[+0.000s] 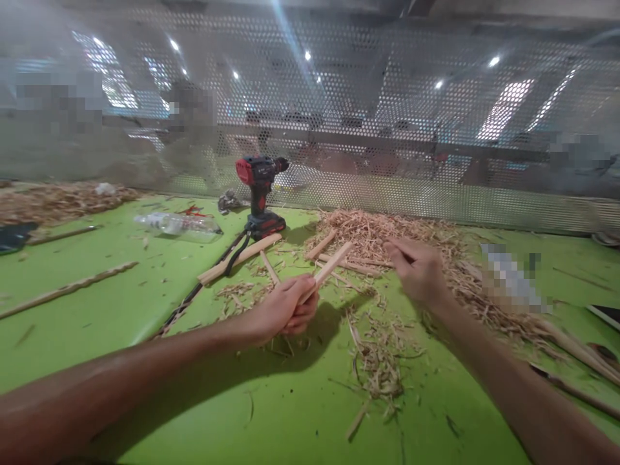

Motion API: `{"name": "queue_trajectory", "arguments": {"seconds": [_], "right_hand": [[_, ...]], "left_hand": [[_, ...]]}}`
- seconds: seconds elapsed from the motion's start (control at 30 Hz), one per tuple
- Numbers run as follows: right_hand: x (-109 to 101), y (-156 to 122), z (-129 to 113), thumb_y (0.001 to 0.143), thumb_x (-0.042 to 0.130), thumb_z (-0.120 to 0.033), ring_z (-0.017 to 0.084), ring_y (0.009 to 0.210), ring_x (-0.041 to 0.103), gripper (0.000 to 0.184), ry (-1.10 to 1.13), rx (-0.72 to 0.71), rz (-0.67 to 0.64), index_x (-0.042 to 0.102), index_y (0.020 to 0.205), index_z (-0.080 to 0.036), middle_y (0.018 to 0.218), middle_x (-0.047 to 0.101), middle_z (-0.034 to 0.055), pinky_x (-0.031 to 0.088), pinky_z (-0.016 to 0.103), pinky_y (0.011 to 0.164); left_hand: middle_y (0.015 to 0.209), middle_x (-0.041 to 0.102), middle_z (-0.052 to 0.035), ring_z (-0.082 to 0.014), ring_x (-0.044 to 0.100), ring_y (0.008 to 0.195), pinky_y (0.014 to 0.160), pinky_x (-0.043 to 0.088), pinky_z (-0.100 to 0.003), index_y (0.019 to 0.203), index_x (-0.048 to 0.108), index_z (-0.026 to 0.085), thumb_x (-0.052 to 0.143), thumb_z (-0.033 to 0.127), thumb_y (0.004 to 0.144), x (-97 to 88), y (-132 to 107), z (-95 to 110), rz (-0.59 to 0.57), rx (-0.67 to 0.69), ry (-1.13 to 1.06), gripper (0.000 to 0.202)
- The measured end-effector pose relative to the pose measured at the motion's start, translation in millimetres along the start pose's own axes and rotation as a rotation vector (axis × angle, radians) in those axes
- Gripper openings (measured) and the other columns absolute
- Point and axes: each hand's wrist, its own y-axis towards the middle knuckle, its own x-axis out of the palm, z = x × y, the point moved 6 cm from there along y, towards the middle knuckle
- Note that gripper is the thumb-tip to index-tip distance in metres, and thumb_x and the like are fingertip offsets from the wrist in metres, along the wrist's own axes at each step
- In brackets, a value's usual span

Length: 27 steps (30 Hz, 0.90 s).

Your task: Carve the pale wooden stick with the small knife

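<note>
Stick [332, 263] sits in the left hand [285, 310], fingers wrapped tight round its lower end, w/ the pale upper end angling up & to the right over the green table [121, 336], near mid-frame. Right hand [419, 271] hovers just right of the stick's tip, apart from it as far as I can see; fingers curled in together, thumb against them, but w/ the blur I can't tell whether they pinch anything. Shavings [382, 236] lie heaped behind & under the right hand, w/ a thinner scatter trailing toward the near edge. Drill [260, 194] (red & black, upright on its battery) stands behind the left hand, well apart from it. Black cable [181, 309] runs from the drill's base diagonally toward the near left. Thick dowel [256, 247] lies just beside that base, a few thinner bits betw. it & the shavings. Clear bottle [177, 225] lies on its side left of the drill. Long rod [68, 287] lies at far left. Perforated screen [339, 129] closes off the table's back edge.
</note>
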Motion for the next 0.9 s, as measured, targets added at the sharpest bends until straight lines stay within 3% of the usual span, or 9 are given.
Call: {"name": "queue_trajectory", "arguments": {"seconds": [0.1,0.17,0.27,0.43,0.57,0.73,0.9], "right_hand": [[25.3,-14.3,-41.8,0.101,0.047,-0.033,0.019,0.067,0.07,0.03,0.071,-0.091,-0.194,0.073,0.116,-0.03,0.091,0.077,0.0037,0.059,0.036,0.055],[38.1,-24.3,-59.8,0.101,0.047,-0.03,0.018,0.068,0.069,0.031,0.039,-0.176,-0.271,0.072,0.119,-0.026,0.091,0.077,0.0049,0.058,0.033,0.056],[44.8,-31.4,-70.9,0.099,0.05,-0.028,0.019,0.078,0.07,0.03,-0.053,-0.278,-0.255,0.073,0.117,-0.019,0.098,0.077,0.0086,0.057,0.03,0.062],[41.1,-27.3,-70.1,0.1,0.048,-0.029,0.019,0.078,0.071,0.031,-0.138,-0.333,-0.205,0.074,0.112,-0.017,0.102,0.077,0.0083,0.055,0.027,0.058],[41.5,-24.4,-60.8,0.1,0.045,-0.029,0.018,0.07,0.07,0.034,-0.179,-0.283,-0.264,0.074,0.116,-0.021,0.103,0.077,0.0077,0.051,0.028,0.049],[41.7,-23.6,-47.6,0.099,0.047,-0.029,0.021,0.074,0.072,0.033,-0.181,-0.252,-0.276,0.075,0.115,-0.021,0.103,0.077,0.0089,0.053,0.031,0.05],[45.5,-21.7,-35.8,0.1,0.044,-0.027,0.015,0.058,0.066,0.033,-0.17,-0.222,-0.311,0.076,0.111,-0.028,0.097,0.078,0.0028,0.041,0.028,0.036]], "left_hand": [[0.05,0.032,0.0087,-0.0053,0.022,0.038,0.034,0.02,-0.018,0.068,0.039,0.021,0.042,0.038,0.101,2.2,0.5,-3.3,0.011,0.016,-0.029,0.037],[0.051,0.032,0.0089,-0.0051,0.024,0.038,0.034,0.021,-0.018,0.069,0.04,0.021,0.042,0.04,0.101,3.2,-0.5,-4.9,0.025,0.016,-0.031,0.037],[0.052,0.033,0.0088,-0.0048,0.025,0.038,0.034,0.022,-0.017,0.07,0.041,0.02,0.042,0.044,0.101,3.6,-1.8,-5.0,0.05,0.027,-0.007,0.038],[0.053,0.033,0.0095,-0.0042,0.024,0.039,0.036,0.021,-0.017,0.073,0.04,0.021,0.043,0.041,0.101,3.9,-1.3,-3.9,0.093,0.029,0.022,0.034],[0.054,0.031,0.0097,-0.0043,0.024,0.041,0.037,0.019,-0.017,0.074,0.038,0.021,0.042,0.039,0.101,4.6,-0.3,-4.2,0.11,0.004,0.039,0.032],[0.058,0.032,0.0091,-0.0044,0.025,0.044,0.038,0.019,-0.017,0.076,0.038,0.021,0.043,0.038,0.101,3.4,0.4,-8.0,0.094,-0.023,0.023,0.03],[0.061,0.034,0.0086,-0.0042,0.027,0.046,0.04,0.021,-0.016,0.08,0.041,0.02,0.044,0.039,0.101,-2.9,4.5,-10.6,0.071,-0.022,0.066,0.028]]}}
